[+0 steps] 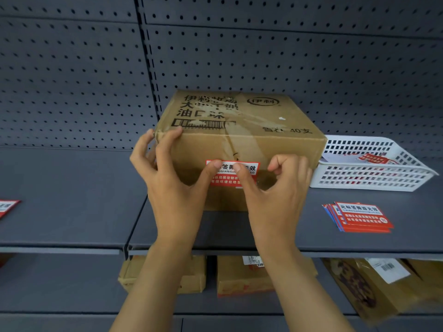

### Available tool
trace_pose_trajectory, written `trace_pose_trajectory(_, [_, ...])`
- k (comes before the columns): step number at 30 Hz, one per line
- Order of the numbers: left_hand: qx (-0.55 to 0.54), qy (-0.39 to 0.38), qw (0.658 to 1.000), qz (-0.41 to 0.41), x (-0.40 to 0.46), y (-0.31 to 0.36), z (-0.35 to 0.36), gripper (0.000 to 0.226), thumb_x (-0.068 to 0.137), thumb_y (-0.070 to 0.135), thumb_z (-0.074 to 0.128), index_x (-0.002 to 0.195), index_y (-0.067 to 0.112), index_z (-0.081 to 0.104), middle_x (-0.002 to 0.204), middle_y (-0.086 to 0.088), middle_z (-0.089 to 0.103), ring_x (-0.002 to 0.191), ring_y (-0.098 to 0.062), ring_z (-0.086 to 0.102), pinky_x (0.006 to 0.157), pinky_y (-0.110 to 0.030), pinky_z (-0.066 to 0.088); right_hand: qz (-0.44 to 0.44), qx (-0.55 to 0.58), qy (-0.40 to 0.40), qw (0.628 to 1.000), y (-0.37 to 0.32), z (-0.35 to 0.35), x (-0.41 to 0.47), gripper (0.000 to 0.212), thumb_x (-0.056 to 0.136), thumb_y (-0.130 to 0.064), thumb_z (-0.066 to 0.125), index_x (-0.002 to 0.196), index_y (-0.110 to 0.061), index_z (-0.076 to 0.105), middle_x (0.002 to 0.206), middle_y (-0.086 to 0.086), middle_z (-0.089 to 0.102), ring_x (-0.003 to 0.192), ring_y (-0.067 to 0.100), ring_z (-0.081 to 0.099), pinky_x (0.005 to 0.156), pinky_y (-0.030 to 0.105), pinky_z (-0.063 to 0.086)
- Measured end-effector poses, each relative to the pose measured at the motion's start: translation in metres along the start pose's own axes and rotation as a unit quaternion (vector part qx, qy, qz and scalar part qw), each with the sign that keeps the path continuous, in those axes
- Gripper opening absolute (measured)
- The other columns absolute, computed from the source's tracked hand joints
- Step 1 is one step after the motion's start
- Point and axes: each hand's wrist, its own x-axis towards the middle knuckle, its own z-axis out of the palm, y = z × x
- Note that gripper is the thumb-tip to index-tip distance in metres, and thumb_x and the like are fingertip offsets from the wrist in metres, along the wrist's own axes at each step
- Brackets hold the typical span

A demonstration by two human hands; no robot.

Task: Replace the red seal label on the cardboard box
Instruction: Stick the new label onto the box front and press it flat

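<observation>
A brown cardboard box (239, 130) with black print stands on the grey shelf (72, 200). A red seal label (230, 179) is stuck on its front face. My left hand (175, 178) holds the box's left front corner with its fingers, and its thumb presses on the label's left part. My right hand (273, 188) presses its thumb on the label's middle, with the other fingers curled against the box front. Both thumbs hide part of the label's text.
A stack of spare red labels (359, 216) lies on the shelf to the right. Behind it sits a white slotted basket (374, 178) holding papers. Another red label (7, 207) lies at the left edge. More cardboard boxes (244, 276) stand on the lower shelf. A pegboard wall backs the shelf.
</observation>
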Motion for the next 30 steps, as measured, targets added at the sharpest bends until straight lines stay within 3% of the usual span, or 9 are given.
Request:
trace_pose_trajectory(2, [0.003, -0.01, 1.0, 0.006, 0.003, -0.002, -0.003, 0.069, 0.075, 0.031, 0.088, 0.133, 0.018, 0.053, 0.147, -0.015, 0.028, 0.121, 0.031, 0.022, 0.096, 0.005, 0.026, 0.005, 0.037, -0.001, 0.999, 0.005, -0.004, 0.002, 0.043, 0.08, -0.042, 0.081, 0.081, -0.022, 0.043, 0.088, -0.008, 0.041, 0.081, 0.018, 0.045, 0.074, 0.031, 0.044])
trace_pose_trajectory(5, [0.01, -0.032, 0.999, 0.006, 0.007, -0.005, -0.01, 0.064, 0.076, 0.025, 0.087, 0.13, 0.016, 0.055, 0.144, -0.016, 0.029, 0.118, 0.033, 0.023, 0.093, 0.006, 0.027, -0.006, 0.054, -0.001, 0.999, 0.013, -0.011, 0.004, 0.038, 0.083, -0.03, 0.081, 0.08, -0.02, 0.044, 0.087, -0.006, 0.043, 0.073, 0.003, 0.042, 0.069, 0.018, 0.039])
trace_pose_trajectory(8, [0.018, -0.047, 0.998, 0.023, 0.01, -0.007, -0.017, 0.062, 0.077, 0.018, 0.086, 0.131, 0.013, 0.055, 0.143, -0.021, 0.031, 0.118, 0.032, 0.023, 0.094, 0.006, 0.028, -0.01, 0.061, -0.001, 0.998, 0.018, -0.013, 0.005, 0.037, 0.084, -0.024, 0.081, 0.078, -0.018, 0.045, 0.085, -0.006, 0.043, 0.071, 0.002, 0.04, 0.067, 0.012, 0.036])
trace_pose_trajectory(10, [0.017, -0.055, 0.998, 0.027, 0.008, -0.007, -0.018, 0.069, 0.075, 0.021, 0.087, 0.135, 0.013, 0.053, 0.146, -0.02, 0.028, 0.12, 0.032, 0.022, 0.097, 0.005, 0.027, -0.015, 0.069, -0.003, 0.998, 0.018, -0.013, 0.003, 0.037, 0.084, -0.026, 0.081, 0.079, -0.019, 0.045, 0.084, -0.01, 0.041, 0.072, 0.006, 0.043, 0.069, 0.015, 0.037])
trace_pose_trajectory(14, [0.007, -0.063, 0.998, 0.022, 0.0, -0.004, -0.011, 0.095, 0.064, 0.034, 0.093, 0.143, 0.016, 0.044, 0.151, -0.014, 0.02, 0.127, 0.031, 0.015, 0.104, 0.003, 0.024, -0.028, 0.029, -0.014, 0.999, 0.008, -0.004, -0.004, 0.044, 0.077, -0.048, 0.081, 0.081, -0.024, 0.045, 0.085, -0.014, 0.039, 0.082, 0.02, 0.046, 0.073, 0.033, 0.044])
trace_pose_trajectory(17, [0.02, -0.055, 0.998, 0.023, 0.0, -0.006, -0.007, 0.098, 0.062, 0.034, 0.094, 0.144, 0.018, 0.042, 0.153, -0.014, 0.019, 0.128, 0.031, 0.013, 0.105, 0.002, 0.023, -0.029, -0.019, -0.005, 0.999, 0.002, 0.001, -0.005, 0.048, 0.074, -0.06, 0.077, 0.082, -0.029, 0.042, 0.089, -0.013, 0.04, 0.085, 0.017, 0.044, 0.073, 0.033, 0.044])
trace_pose_trajectory(21, [0.031, -0.059, 0.997, 0.028, 0.003, -0.011, -0.012, 0.091, 0.065, 0.03, 0.093, 0.141, 0.021, 0.045, 0.151, -0.013, 0.022, 0.125, 0.03, 0.016, 0.1, 0.005, 0.024, -0.025, -0.011, -0.017, 0.999, 0.009, -0.001, -0.003, 0.045, 0.078, -0.049, 0.081, 0.083, -0.024, 0.044, 0.089, -0.011, 0.041, 0.085, 0.022, 0.047, 0.072, 0.036, 0.046])
trace_pose_trajectory(25, [0.042, -0.074, 0.996, 0.032, 0.007, -0.015, -0.02, 0.084, 0.069, 0.03, 0.091, 0.141, 0.024, 0.047, 0.151, -0.013, 0.025, 0.126, 0.002, 0.038, 0.097, 0.004, 0.029, -0.012, 0.028, -0.015, 0.999, 0.018, -0.007, -0.003, 0.038, 0.084, -0.037, 0.079, 0.082, -0.021, 0.045, 0.088, -0.009, 0.043, 0.084, 0.024, 0.049, 0.072, 0.032, 0.044])
trace_pose_trajectory(30, [0.028, -0.081, 0.995, 0.042, 0.005, -0.014, -0.021, 0.086, 0.071, 0.026, 0.09, 0.143, 0.022, 0.044, 0.153, -0.012, 0.019, 0.129, 0.021, 0.023, 0.105, -0.001, 0.029, -0.021, 0.037, -0.009, 0.999, 0.02, -0.005, -0.009, 0.034, 0.088, -0.033, 0.076, 0.083, -0.021, 0.045, 0.088, -0.006, 0.045, 0.086, 0.019, 0.044, 0.074, 0.025, 0.041])
